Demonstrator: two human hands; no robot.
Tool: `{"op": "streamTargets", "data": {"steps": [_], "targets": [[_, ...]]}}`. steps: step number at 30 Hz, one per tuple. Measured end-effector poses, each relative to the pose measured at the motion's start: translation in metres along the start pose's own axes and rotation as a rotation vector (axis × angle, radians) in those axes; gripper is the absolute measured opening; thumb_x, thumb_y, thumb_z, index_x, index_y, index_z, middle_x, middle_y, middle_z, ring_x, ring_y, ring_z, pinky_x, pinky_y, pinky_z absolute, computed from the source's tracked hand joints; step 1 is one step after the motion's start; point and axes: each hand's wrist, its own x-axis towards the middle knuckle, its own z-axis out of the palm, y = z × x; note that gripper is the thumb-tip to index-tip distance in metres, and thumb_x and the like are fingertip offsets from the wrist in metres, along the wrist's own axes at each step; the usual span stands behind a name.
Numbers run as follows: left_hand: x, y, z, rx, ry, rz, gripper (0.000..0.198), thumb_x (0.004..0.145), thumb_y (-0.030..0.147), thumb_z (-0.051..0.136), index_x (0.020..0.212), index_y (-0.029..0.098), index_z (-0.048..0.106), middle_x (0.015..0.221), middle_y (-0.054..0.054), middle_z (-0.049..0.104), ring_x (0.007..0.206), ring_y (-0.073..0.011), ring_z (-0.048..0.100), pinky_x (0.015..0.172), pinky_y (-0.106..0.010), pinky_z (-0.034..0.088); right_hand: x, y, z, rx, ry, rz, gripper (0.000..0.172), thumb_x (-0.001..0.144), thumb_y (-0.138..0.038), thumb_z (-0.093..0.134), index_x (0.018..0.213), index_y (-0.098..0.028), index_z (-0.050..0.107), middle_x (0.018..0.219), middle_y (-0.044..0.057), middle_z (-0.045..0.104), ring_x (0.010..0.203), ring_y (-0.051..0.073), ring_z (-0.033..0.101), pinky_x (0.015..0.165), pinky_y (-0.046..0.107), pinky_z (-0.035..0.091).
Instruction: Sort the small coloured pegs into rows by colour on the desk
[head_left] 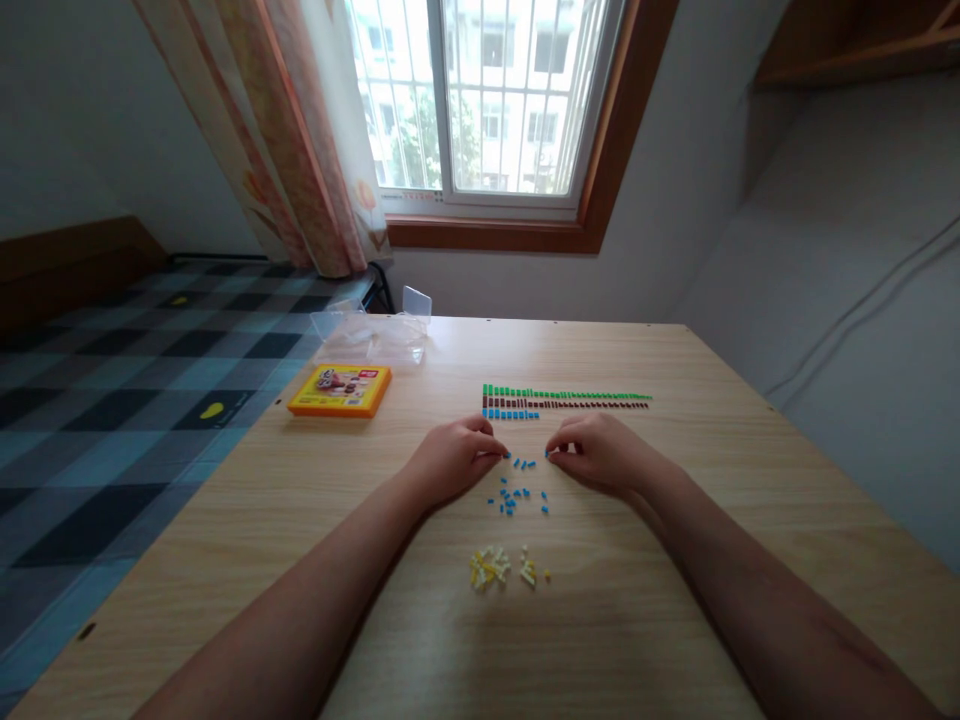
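Observation:
My left hand (459, 455) rests low over the table with thumb and forefinger pinched at a small blue building brick (508, 456). Across from it, my right hand (589, 450) pinches another tiny blue building brick (547, 454) between its fingertips. Several loose blue bricks (514, 495) lie scattered between and below the hands. Just beyond the hands run three lined-up rows: green bricks (562, 393), brown bricks (562, 404) and a shorter row of blue bricks (510, 414). Nearer to me sits a loose pile of cream and yellow bricks (490, 567).
A yellow-orange box (341, 391) with a printed picture lies at the left of the wooden table (750, 500). Behind it are clear plastic containers (375, 335). A bed with a checked cover (97, 400) adjoins the left side, and a window (487, 100) is ahead.

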Motion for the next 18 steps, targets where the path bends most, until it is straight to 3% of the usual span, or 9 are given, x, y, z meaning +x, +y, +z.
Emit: {"op": "streamTargets", "data": {"steps": [9, 14, 18], "targets": [[0.001, 0.0033, -0.0016, -0.022, -0.028, -0.049, 0.014, 0.089, 0.024, 0.065, 0.089, 0.025, 0.079, 0.097, -0.002, 0.07, 0.083, -0.0151, 0.065, 0.079, -0.028, 0.049, -0.0026, 0.0005, 0.0024, -0.007, 0.025, -0.008, 0.015, 0.085, -0.021, 0.065, 0.087, -0.026, 0.079, 0.081, -0.001, 0.073, 0.069, 0.013, 0.062, 0.067, 0.025, 0.044], [0.005, 0.0073, -0.0024, -0.045, -0.049, -0.165, 0.01, 0.085, 0.023, 0.068, 0.083, 0.021, 0.077, 0.09, -0.002, 0.07, 0.076, -0.0147, 0.063, 0.072, -0.026, 0.048, -0.0018, 0.0039, 0.0057, 0.004, 0.021, -0.017, 0.012, 0.085, -0.023, 0.065, 0.085, -0.025, 0.077, 0.08, 0.0, 0.072, 0.069, 0.014, 0.061, 0.067, 0.026, 0.044], [0.0059, 0.0079, -0.0027, -0.037, -0.055, -0.16, 0.009, 0.085, 0.023, 0.068, 0.084, 0.021, 0.077, 0.089, -0.002, 0.07, 0.077, -0.0149, 0.063, 0.072, -0.027, 0.048, -0.0007, 0.0036, 0.007, -0.002, 0.03, -0.013, 0.013, 0.085, -0.023, 0.064, 0.084, -0.024, 0.077, 0.08, 0.001, 0.072, 0.07, 0.014, 0.061, 0.067, 0.026, 0.045]]}}
